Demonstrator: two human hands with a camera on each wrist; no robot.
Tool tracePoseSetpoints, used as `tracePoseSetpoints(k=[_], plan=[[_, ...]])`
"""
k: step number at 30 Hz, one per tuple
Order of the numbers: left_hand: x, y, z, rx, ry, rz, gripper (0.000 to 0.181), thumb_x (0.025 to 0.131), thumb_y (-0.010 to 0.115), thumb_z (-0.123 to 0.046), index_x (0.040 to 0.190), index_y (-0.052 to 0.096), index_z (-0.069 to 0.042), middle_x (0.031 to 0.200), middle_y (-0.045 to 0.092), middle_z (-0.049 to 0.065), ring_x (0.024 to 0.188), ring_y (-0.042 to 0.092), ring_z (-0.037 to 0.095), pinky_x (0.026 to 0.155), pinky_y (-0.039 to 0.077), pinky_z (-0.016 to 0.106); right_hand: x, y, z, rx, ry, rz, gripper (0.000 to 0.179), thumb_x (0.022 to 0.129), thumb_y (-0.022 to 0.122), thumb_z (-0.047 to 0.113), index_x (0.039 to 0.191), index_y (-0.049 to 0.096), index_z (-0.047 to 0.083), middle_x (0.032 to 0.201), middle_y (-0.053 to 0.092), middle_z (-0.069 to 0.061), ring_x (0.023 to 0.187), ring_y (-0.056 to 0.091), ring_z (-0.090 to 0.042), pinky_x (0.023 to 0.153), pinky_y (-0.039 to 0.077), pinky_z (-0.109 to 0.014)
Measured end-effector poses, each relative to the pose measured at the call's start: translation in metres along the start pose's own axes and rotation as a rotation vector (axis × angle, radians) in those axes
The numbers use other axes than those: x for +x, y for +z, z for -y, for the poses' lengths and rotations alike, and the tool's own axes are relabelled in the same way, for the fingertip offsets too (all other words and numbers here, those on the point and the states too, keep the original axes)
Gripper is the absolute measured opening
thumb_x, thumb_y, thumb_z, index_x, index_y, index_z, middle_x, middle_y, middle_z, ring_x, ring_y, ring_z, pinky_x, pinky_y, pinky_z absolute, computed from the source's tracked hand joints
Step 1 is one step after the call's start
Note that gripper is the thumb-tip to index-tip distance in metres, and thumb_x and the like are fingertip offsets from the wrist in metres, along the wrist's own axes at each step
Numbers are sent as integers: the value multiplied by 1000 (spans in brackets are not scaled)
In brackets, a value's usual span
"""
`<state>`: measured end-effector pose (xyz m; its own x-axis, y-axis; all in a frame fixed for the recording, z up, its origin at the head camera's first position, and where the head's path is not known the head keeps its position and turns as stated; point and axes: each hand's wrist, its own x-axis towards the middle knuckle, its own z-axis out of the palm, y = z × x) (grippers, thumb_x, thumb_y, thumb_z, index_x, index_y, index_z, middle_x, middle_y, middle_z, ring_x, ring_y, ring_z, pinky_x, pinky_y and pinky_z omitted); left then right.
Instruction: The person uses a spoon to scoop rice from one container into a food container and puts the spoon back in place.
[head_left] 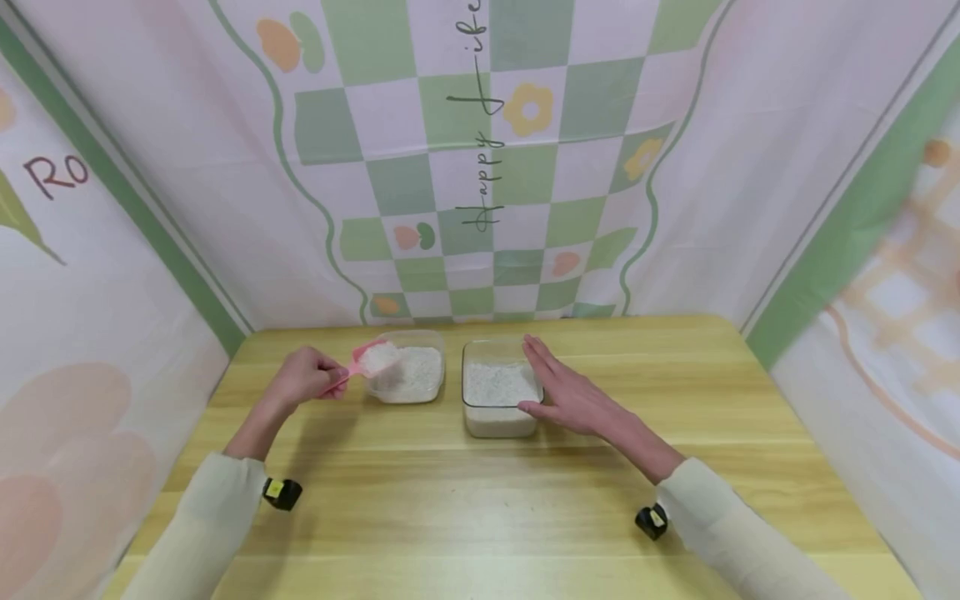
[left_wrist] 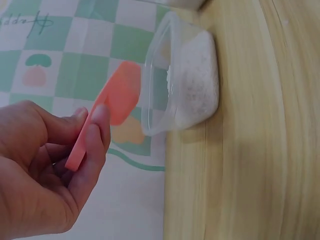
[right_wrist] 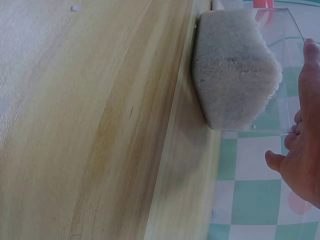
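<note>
My left hand pinches the handle of a pink scoop between thumb and fingers. A heap of white rice fills the scoop, which is held over the left rim of a clear plastic tub. More rice lies inside that tub. To its right stands a square glass container, filled with rice to well below the rim. My right hand, fingers straight and thumb spread, is at the right side of the glass container's rim.
Both containers stand near the back of a light wooden table. Behind it hangs a green-and-white checked cloth, with more printed cloth on either side. Small black devices are at both wrists. A small white bit lies on the table.
</note>
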<state>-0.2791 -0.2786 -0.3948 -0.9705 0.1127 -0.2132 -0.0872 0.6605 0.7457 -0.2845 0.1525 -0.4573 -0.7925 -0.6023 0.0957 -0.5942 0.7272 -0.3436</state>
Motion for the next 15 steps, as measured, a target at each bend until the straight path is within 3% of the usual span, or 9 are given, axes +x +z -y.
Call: tracePoseSetpoints(k=[8, 15], plan=[[6, -4, -4, 184, 43, -75, 22, 96, 61, -8, 88, 75, 7, 71, 73, 9, 59, 66, 8, 61, 59, 27, 1, 0, -1, -2, -1, 8, 94, 99, 52, 55, 159, 0, 5, 169, -4, -12, 155, 11, -31, 120, 29, -49], [8, -3, -7, 249, 44, -91, 22, 96, 62, -9, 87, 76, 5, 69, 73, 7, 57, 66, 6, 59, 57, 25, 0, 0, 0, 1, 1, 6, 94, 99, 53, 54, 159, 0, 5, 169, -4, -12, 155, 11, -31, 120, 29, -49]])
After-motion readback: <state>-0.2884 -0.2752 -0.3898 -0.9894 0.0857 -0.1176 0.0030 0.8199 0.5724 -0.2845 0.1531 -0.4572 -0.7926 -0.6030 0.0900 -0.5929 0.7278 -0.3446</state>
